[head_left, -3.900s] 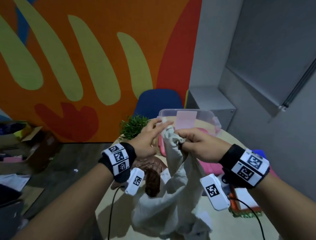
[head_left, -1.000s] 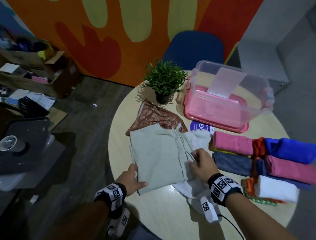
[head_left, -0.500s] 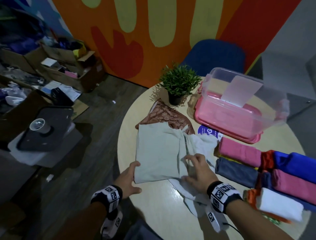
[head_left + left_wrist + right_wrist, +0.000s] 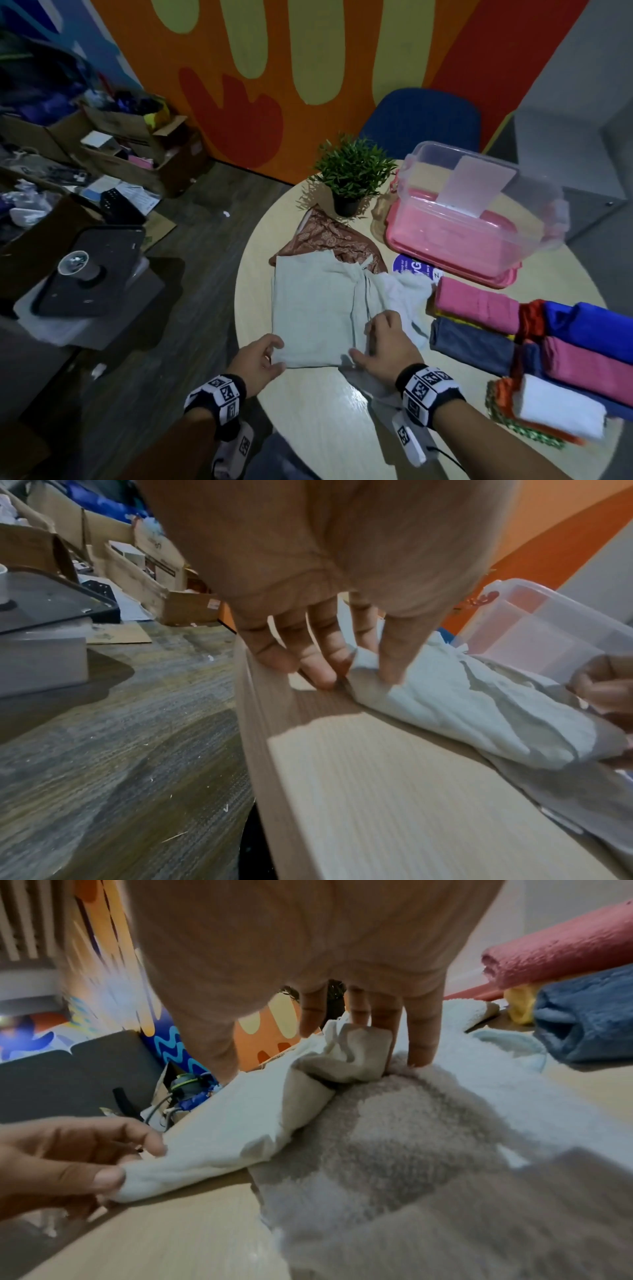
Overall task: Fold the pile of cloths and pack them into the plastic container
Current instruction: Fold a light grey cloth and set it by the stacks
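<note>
Hands work the near edge of the pale grey cloth (image 4: 318, 308), which lies flat on the bench (image 4: 322, 421) in front of the plastic container (image 4: 479, 212). The left hand (image 4: 257, 356) pinches its near-left corner; the right hand (image 4: 387, 342) grips bunched fabric at the near-right corner, likely to keep the edge taut for a fold. Its long axis seems to run away from the person toward the plant (image 4: 352, 171).

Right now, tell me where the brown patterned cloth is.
In the head view, the brown patterned cloth lies on the round table, just in front of the potted plant, its near part under the pale cloth.
</note>
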{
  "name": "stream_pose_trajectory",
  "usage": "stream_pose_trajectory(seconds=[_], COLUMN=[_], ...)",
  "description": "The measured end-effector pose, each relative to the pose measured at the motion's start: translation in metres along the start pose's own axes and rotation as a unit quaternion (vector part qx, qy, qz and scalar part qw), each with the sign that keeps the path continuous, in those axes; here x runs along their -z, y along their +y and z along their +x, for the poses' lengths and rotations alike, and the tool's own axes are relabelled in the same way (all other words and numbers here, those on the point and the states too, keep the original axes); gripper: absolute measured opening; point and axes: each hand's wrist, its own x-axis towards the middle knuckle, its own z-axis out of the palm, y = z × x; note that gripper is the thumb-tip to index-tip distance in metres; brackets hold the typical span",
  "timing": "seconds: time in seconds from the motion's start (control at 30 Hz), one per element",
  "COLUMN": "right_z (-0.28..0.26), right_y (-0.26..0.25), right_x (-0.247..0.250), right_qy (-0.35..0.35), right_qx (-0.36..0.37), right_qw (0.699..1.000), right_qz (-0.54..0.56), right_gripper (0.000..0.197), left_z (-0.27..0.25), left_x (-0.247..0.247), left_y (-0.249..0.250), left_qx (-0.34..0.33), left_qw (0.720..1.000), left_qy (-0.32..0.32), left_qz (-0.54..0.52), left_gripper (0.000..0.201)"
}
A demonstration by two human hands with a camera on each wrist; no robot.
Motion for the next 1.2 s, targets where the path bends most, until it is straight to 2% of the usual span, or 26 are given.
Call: stream_pose_trajectory(seconds=[0.07,0.27,0.37,0.53,0.6,0.67,0.73,0.77,0.83,0.97,1.1,1.2], right_z=[0.004,0.001,-0.002,-0.009,-0.013,-0.018,-0.018,-0.015,-0.012,-0.014,-0.016,-0.018], right_y=[-0.006,-0.008,-0.001,0.019,0.014,-0.001,-0.015,-0.02,-0.027,-0.027,-0.013,0.01], right_x=[-0.002,0.004,0.011,0.024,0.023,0.019,0.012,0.006,0.0,0.001,0.013,0.023], right_qy=[0.008,-0.026,0.017,0.1,0.116,0.08,0.015,-0.015,-0.044,-0.047,-0.01,0.035], right_qx=[-0.043,-0.056,-0.071,-0.121,-0.109,-0.086,-0.086,-0.092,-0.103,-0.108,-0.118,-0.092], right_qw=[0.999,0.995,0.996,0.988,0.987,0.991,0.989,0.984,0.979,0.977,0.985,0.989], right_qz=[-0.029,-0.072,-0.047,-0.003,-0.015,-0.064,-0.122,-0.151,-0.171,-0.179,-0.125,-0.111], right_gripper=[0.066,0.028,0.021,0.028,0.026,0.039,0.06,0.064,0.057,0.036,0.032,0.021], left_z=[0.005,0.015,0.018,0.02,0.021,0.022,0.022,0.022,0.023,0.023,0.021,0.02], left_x=[0.001,0.011,0.014,0.012,0.011,0.01,0.009,0.008,0.009,0.011,0.011,0.013], left_y=[-0.003,-0.011,-0.013,-0.018,-0.017,-0.016,-0.016,-0.016,-0.017,-0.016,-0.014,-0.012], left_qx=[0.028,0.08,0.084,0.087,0.087,0.088,0.091,0.093,0.096,0.091,0.089,0.089], left_qw=[0.999,0.994,0.994,0.993,0.993,0.994,0.994,0.993,0.993,0.993,0.994,0.994], left_qy=[0.003,-0.031,-0.044,-0.049,-0.05,-0.047,-0.043,-0.043,-0.046,-0.055,-0.046,-0.037], left_qz=[-0.025,-0.061,-0.062,-0.063,-0.054,-0.052,-0.053,-0.052,-0.049,-0.043,-0.05,-0.056], left_gripper=[0.019,0.02,0.022,0.023,0.022,0.022,0.022,0.021,0.021,0.021,0.02,0.018])
